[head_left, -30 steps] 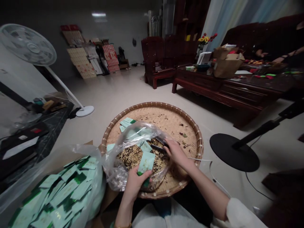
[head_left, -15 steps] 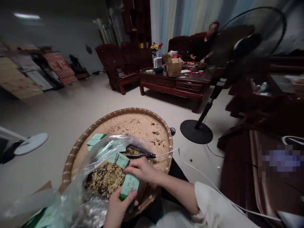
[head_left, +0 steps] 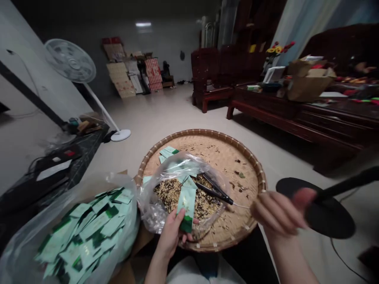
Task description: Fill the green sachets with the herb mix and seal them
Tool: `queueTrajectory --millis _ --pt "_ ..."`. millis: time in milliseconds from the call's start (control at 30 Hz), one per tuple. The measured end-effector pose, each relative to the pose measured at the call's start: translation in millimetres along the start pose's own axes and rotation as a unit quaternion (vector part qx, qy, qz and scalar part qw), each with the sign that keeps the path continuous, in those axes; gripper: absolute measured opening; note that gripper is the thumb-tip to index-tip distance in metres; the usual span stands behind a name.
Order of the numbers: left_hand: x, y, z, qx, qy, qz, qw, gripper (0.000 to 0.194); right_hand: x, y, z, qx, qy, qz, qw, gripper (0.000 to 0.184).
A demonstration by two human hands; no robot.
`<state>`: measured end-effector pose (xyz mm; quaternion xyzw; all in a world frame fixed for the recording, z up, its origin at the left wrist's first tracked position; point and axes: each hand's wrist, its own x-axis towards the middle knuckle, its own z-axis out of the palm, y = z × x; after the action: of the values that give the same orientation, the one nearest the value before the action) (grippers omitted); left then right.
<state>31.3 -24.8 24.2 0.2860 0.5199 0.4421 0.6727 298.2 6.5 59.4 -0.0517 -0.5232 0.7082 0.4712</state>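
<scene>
My round woven bamboo tray (head_left: 207, 135) sits on the floor in front of me, with a clear plastic bag (head_left: 185, 162) of loose brown grain lying in it. At lower left, a bigger bag (head_left: 118, 185) holds pale green cards (head_left: 91, 230). Black tongs (head_left: 214, 190) rest on the clear bag. My left hand (head_left: 171, 240) grips a pale green card (head_left: 187, 203) upright, inside the clear bag's mouth. My right hand (head_left: 280, 211) is curled over the tray's rim, its fingers (head_left: 274, 209) blurred, so I can't quite tell whether they're pinching the thin white cord (head_left: 242, 206).
</scene>
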Motion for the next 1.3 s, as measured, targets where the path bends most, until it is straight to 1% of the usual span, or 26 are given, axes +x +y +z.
queueTrajectory --millis 33,67,100,133,167,233,267,300,333,367,400,433,467,500,533,600,667,733,833,933,1033,1133,1200,1300 --pt "-3.1 2.5 -2.5 -0.019 0.015 0.006 1.000 0.053 5.0 10.8 4.6 -0.036 0.090 0.042 0.994 0.069" --pt "-6.7 6.9 -6.9 -0.040 0.042 0.021 0.998 0.053 11.4 24.0 10.5 -0.105 0.143 0.121 0.977 0.058" --pt "-10.8 13.3 -13.3 -0.065 0.075 0.044 0.994 0.052 18.2 38.2 16.6 -0.193 0.172 0.194 0.946 0.045" --pt "-15.3 21.6 -21.4 -0.097 0.123 0.081 0.984 0.052 24.7 51.8 22.0 -0.279 0.175 0.233 0.915 0.036" --pt "-20.1 31.2 -30.6 -0.139 0.181 0.140 0.963 0.050 30.4 63.9 25.9 -0.341 0.157 0.243 0.895 0.029" --pt "-29.4 50.2 -47.9 -0.214 0.271 0.259 0.902 0.045 40.0 81.3 27.9 -0.413 0.113 0.249 0.869 0.022" --pt "-33.3 57.3 -53.8 -0.235 0.290 0.294 0.880 0.042 44.9 86.7 26.0 -0.437 0.097 0.244 0.860 0.021" --pt "-36.2 61.5 -56.7 -0.244 0.292 0.306 0.873 0.039 50.6 90.6 22.8 -0.464 0.089 0.240 0.848 0.021" --pt "-38.0 62.2 -56.5 -0.239 0.287 0.305 0.876 0.041 57.6 93.4 18.8 -0.497 0.086 0.236 0.830 0.021" --pt "-38.5 59.6 -53.2 -0.222 0.272 0.292 0.890 0.045 66.1 95.9 14.6 -0.543 0.088 0.230 0.803 0.021" --pt "-37.7 54.2 -47.6 -0.197 0.248 0.274 0.908 0.052 76.0 98.4 10.7 -0.596 0.087 0.230 0.765 0.021" --pt "-35.9 47.0 -40.6 -0.168 0.215 0.248 0.930 0.058 87.1 101.3 7.4 -0.650 0.084 0.237 0.718 0.022" --pt "-33.1 39.2 -33.2 -0.132 0.177 0.211 0.952 0.062 98.7 105.0 4.9 -0.703 0.084 0.244 0.663 0.026" --pt "-29.8 31.8 -26.4 -0.106 0.148 0.191 0.964 0.063 110.4 109.5 3.3 -0.723 0.092 0.249 0.637 0.031" --pt "-26.3 25.7 -20.8 -0.092 0.134 0.186 0.969 0.064 121.7 114.9 2.3 -0.735 0.094 0.252 0.622 0.034" --pt "-19.6 18.5 -15.0 -0.071 0.113 0.179 0.975 0.065 141.7 127.4 1.6 -0.752 0.097 0.266 0.595 0.035" --pt "-15.0 16.6 -16.0 -0.062 0.099 0.175 0.978 0.063 157.2 140.3 0.6 -0.762 0.096 0.274 0.579 0.036" --pt "-13.2 16.8 -21.0 -0.056 0.090 0.170 0.980 0.061 167.9 150.8 -1.8 -0.769 0.098 0.271 0.570 0.036" --pt "-13.7 15.3 -29.3 -0.048 0.087 0.164 0.981 0.059 173.9 158.1 -7.9 -0.777 0.107 0.266 0.560 0.032" --pt "-13.1 10.6 -33.7 -0.043 0.092 0.156 0.983 0.059 168.1 156.1 -12.5 -0.784 0.114 0.266 0.548 0.034" --pt "-8.9 4.0 -32.7 -0.046 0.093 0.150 0.983 0.060 158.3 151.7 -11.1 -0.789 0.104 0.277 0.538 0.035" --pt "-3.5 -3.0 -28.6 -0.053 0.097 0.164 0.980 0.061 154.8 150.1 -5.5 -0.789 0.095 0.296 0.530 0.026" --pt "-1.6 -6.2 -27.3 -0.053 0.105 0.177 0.977 0.061 157.2 148.1 -2.7 -0.789 0.101 0.293 0.531 0.024" --pt "-2.8 -7.0 -31.4 -0.045 0.116 0.184 0.975 0.060 162.0 137.2 -3.0 -0.788 0.127 0.266 0.541 0.031"
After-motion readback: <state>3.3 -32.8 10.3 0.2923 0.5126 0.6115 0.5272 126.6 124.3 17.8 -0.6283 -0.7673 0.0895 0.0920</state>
